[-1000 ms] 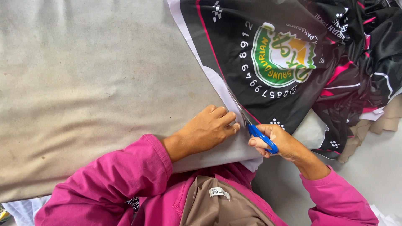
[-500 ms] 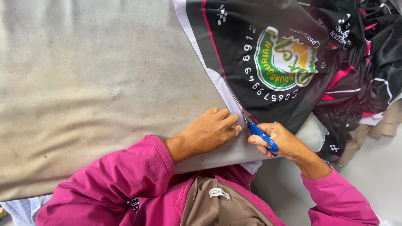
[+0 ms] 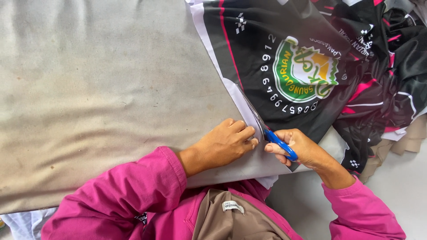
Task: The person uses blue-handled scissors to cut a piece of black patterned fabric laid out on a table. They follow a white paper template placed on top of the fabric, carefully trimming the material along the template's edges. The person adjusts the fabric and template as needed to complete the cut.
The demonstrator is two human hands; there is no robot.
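Blue-handled scissors (image 3: 279,143); black printed fabric (image 3: 267,35)

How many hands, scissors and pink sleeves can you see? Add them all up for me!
Hands: 2, the left hand and the right hand
Scissors: 1, blue handles
Pink sleeves: 2, left sleeve and right sleeve
Total: 5

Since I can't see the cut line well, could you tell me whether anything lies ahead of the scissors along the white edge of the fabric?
Nothing visible does: the scissors point up the fabric, and the left hand rests beside them.
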